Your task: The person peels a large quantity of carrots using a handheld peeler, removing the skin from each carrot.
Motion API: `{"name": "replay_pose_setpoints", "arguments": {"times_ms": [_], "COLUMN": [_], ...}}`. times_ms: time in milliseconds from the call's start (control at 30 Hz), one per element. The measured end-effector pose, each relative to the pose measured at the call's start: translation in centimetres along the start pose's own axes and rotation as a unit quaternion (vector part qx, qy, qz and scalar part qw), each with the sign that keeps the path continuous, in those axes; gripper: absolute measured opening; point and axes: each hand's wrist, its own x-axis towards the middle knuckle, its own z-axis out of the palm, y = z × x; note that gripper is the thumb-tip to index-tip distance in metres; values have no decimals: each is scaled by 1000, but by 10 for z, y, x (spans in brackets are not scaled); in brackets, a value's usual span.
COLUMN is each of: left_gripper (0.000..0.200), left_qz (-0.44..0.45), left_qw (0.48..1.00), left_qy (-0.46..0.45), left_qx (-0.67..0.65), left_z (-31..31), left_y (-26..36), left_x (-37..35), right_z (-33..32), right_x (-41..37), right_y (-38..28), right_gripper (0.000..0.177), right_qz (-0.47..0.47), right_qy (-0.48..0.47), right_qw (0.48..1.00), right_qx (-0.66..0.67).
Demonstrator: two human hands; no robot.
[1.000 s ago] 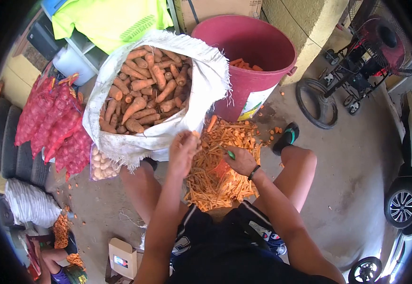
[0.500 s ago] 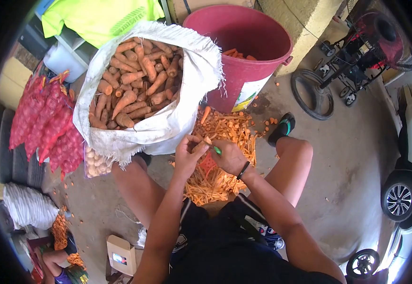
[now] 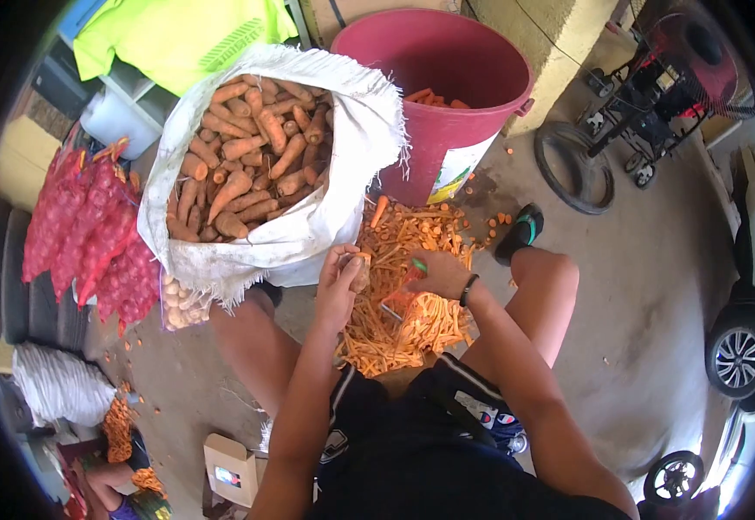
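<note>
My left hand (image 3: 339,279) is closed round a carrot (image 3: 361,270), seen nearly end-on, in front of the white sack. To its right, my right hand (image 3: 441,276) grips a green-handled tool (image 3: 419,265), whose blade cannot be made out. Below both hands lies a heap of orange carrot peelings (image 3: 377,334), with a red and white object (image 3: 397,305) partly buried in it. The white woven sack (image 3: 308,234) stands open, full of unpeeled carrots (image 3: 260,156).
Behind the heap stands a dark red tub (image 3: 455,130) holding some orange carrots. Net bags of red onions (image 3: 83,225) are at the left. A wheeled frame (image 3: 646,104) and a loose tyre (image 3: 574,169) lie right. Another person's leg (image 3: 104,481) shows lower left.
My right hand has moved right, away from my left hand, with the green-handled tool. My left hand has shifted slightly and still holds the carrot. The view has shifted a little.
</note>
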Motion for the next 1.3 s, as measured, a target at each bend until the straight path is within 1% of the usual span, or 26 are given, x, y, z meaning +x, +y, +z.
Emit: {"name": "replay_pose_setpoints", "arguments": {"times_ms": [67, 100, 167, 200, 233, 267, 333, 367, 467, 500, 567, 600, 633, 667, 733, 767, 867, 900, 933, 1000, 1067, 1100, 1167, 1200, 1267, 1300], "left_gripper": [13, 14, 18, 18, 19, 20, 18, 18, 22, 21, 21, 21, 21, 21, 21, 22, 24, 24, 24, 25, 26, 27, 29, 27, 26, 26], "left_qz": [-62, -84, -128, -142, -156, -170, -173, -174, -192, -195, -198, -202, -206, -211, -200, -193, -211, -212, -212, -218, -234, -238, -242, -240, -231, -229], "left_qw": [995, 993, 987, 986, 985, 983, 983, 982, 978, 977, 974, 975, 976, 976, 978, 979, 969, 971, 972, 974, 971, 970, 967, 968, 971, 972], "left_qy": [0, -7, -27, -16, -5, 7, -26, -42, -76, -61, -36, -22, -7, 11, -18, -36, -84, -70, -55, -13, 40, 11, -50, -34, -3, -7], "left_qx": [-77, -83, -94, -86, -79, -70, -62, -59, -39, -60, -105, -89, -72, -54, -60, -63, -98, -90, -82, -63, -33, -42, -63, -58, -54, -43], "left_z": [-9, -15, -22, -15, -1, 7, 4, 0, -13, -12, -6, 0, 5, 6, -3, -5, -20, -18, -15, -5, 8, 0, -19, -21, -19, -12], "left_y": [-10, -17, -29, -25, -17, -12, -17, -19, -19, -16, -11, -8, -5, -3, -9, -12, -18, -17, -14, -9, -7, -10, -21, -23, -24, -20], "left_x": [4, 5, 10, 7, 0, -5, -7, -9, -9, -10, -8, -8, -9, -11, -11, -10, -4, -2, -1, -3, -12, -14, -10, -9, -2, -2], "right_z": [-14, -14, -6, -3, -1, -4, -17, -23, -32, -35, -18, -11, -9, -10, -14, -16, -27, -24, -17, -8, -16, -20, -29, -32, -14, -8], "right_x": [-5, -9, -8, -7, -7, -8, -5, -2, 6, 8, 5, 0, -4, -2, 3, 9, 2, -4, -4, -8, -1, 1, 3, 4, -2, -6], "right_y": [-11, -21, -22, -23, -26, -27, -26, -24, 1, 0, -11, -25, -35, -31, -14, -4, -12, -19, -25, -35, -23, -16, -8, -6, -18, -25], "right_gripper": [47, 50, 51, 51, 48, 48, 48, 48, 49, 50, 49, 48, 50, 49, 47, 48, 49, 48, 46, 48, 46, 44, 45, 46, 46, 47], "right_qz": [-27, -36, -113, -151, -177, -181, -191, -204, -45, -38, -169, -234, -229, -207, -156, -114, -58, -56, -150, -211, -193, -182, -80, -29, -162, -170], "right_qy": [57, 124, 197, 235, 257, 255, 249, 267, 330, 316, 315, 311, 275, 284, 303, 346, 329, 300, 317, 278, 303, 316, 328, 334, 304, 266], "right_qw": [990, 982, 965, 952, 944, 945, 947, 940, 932, 937, 929, 918, 933, 935, 937, 927, 932, 937, 928, 936, 932, 930, 935, 932, 935, 945], "right_qx": [126, 136, 132, 129, 106, 95, 72, 58, 145, 141, 97, 75, 38, 49, 76, 90, 139, 168, 125, 46, 43, 42, 109, 141, 82, 80]}}
